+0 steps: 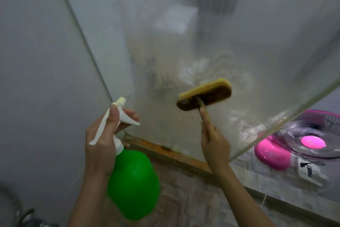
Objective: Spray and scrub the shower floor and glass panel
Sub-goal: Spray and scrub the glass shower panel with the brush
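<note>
At the far left a plain white wall (36, 61) is met by the edge of the glass panel (165, 52), which rises ahead of both hands and tilts away to the right. Low and left of centre, the green spray bottle (133, 184) is held by the left hand (103, 134): its fingers are curled round the white neck and over the trigger, and the thumb is laid along the sprayer head. The nozzle is aimed up at the glass; whether the trigger is being squeezed cannot be told.

Further right, the scrubber (204, 94) is pressed with its yellow sponge face against the soapy glass, its long axis running left-low to right-high across the panel. Its thin handle is gripped by the right hand (214, 144), with the index finger stretched up the shaft. The right hand is judged the nearer to the glass, so the next stroke would be made from there.

The shower floor (176, 199) lies below the hands (blurred, partly hidden by the bottle and forearms). Behind the glass, only smeared shapes are made out. At the right, outside the glass, a pink fan (311, 134) is seen.
</note>
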Tool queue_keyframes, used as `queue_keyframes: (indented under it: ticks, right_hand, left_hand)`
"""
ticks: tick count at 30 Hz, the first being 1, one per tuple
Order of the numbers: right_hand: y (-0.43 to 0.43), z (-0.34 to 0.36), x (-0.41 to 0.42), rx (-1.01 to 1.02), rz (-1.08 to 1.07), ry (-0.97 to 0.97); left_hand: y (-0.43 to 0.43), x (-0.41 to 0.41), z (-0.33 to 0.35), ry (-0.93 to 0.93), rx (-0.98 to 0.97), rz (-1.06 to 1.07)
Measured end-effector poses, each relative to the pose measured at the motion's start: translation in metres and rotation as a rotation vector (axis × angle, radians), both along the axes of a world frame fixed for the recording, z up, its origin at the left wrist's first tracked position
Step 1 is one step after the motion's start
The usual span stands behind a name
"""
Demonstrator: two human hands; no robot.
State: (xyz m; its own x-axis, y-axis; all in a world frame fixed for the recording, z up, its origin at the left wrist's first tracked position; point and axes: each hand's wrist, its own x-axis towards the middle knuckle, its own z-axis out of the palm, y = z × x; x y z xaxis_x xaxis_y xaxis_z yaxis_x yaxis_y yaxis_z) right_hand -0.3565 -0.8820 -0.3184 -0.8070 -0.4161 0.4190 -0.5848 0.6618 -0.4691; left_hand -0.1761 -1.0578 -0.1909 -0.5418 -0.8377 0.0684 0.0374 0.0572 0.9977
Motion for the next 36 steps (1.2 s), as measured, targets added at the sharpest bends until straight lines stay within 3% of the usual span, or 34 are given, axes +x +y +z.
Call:
queue_keyframes:
  ticks: [3, 7, 10, 13, 17, 21, 24, 26, 31, 36]
  right_hand:
    - [0.000, 0.024, 0.005, 0.028, 0.009, -0.045]
    - [-0.125, 0.099, 0.009, 0.049, 0.244, 0.067]
    - [-0.178, 0.135, 0.006, 0.089, 0.304, 0.100]
    - [-0.122, 0.127, -0.007, 0.195, 0.310, 0.069]
    - [-0.038, 0.121, 0.001, 0.175, 0.125, 0.011]
    - [-0.130, 0.159, 0.010, 0.101, 0.284, 0.028]
    - [-0.199, 0.187, 0.008, 0.167, 0.336, 0.113]
    - [-0.187, 0.185, 0.004, 0.205, 0.318, 0.127]
    - [-0.077, 0.171, 0.022, 0.153, 0.208, -0.069]
    - [-0.187, 0.228, 0.018, 0.105, 0.322, 0.052]
  left_hand:
    - [-0.004, 0.013, 0.027, -0.013, -0.014, 0.011]
    - [-0.007, 0.019, 0.055, -0.070, -0.033, 0.040]
    - [-0.008, 0.023, 0.071, -0.062, -0.034, 0.054]
    - [-0.011, 0.032, 0.085, -0.059, 0.008, 0.086]
    - [-0.017, 0.043, 0.106, -0.060, 0.070, 0.095]
    - [-0.023, 0.047, 0.121, -0.076, 0.059, 0.092]
    - [-0.028, 0.051, 0.124, -0.066, 0.061, 0.111]
    - [-0.032, 0.055, 0.128, -0.066, 0.062, 0.114]
    - [-0.041, 0.066, 0.145, -0.062, 0.003, 0.076]
    - [-0.043, 0.070, 0.166, -0.045, -0.030, 0.081]
